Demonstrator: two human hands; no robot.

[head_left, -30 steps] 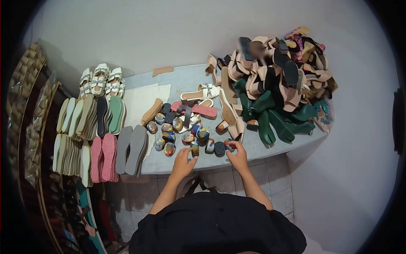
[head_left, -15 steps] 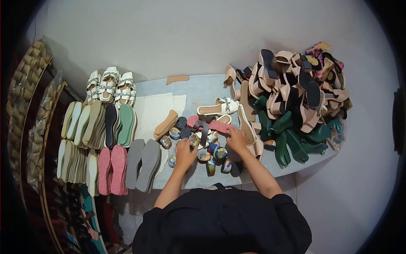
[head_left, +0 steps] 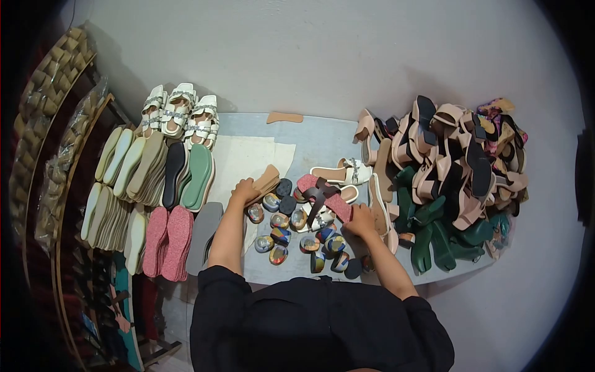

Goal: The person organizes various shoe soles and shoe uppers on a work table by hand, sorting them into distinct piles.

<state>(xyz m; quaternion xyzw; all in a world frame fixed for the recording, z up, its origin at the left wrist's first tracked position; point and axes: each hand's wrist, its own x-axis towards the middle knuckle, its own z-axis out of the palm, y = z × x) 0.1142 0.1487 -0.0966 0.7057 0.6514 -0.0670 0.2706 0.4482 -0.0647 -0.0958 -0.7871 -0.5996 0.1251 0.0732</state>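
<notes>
My right hand (head_left: 361, 221) grips the lower right end of a pink speckled sole (head_left: 338, 206), its fingers closed on the edge. A dark brown crossed strap (head_left: 320, 193) lies over that sole. At the left, my left hand (head_left: 243, 191) is closed on the lower end of a small stack of tan insoles (head_left: 266, 180). Between the hands are several round, multicoloured heel pieces (head_left: 280, 221) and black round pieces (head_left: 284, 187). White sandals (head_left: 328, 175) lie just beyond and partly under the pink sole.
Stacked soles in pink (head_left: 167, 242), green (head_left: 197, 180) and beige stand at the left, with white sandals (head_left: 178, 111) behind. On the right is a heap of pale pink shoes (head_left: 434, 155) and green shoes (head_left: 427, 229). One tan insole (head_left: 285, 117) lies near the wall.
My left hand has moved left from the round heel pieces to the tan insoles and closed on them. My right hand still holds the pink sole, now tilted more. The view has shifted.
</notes>
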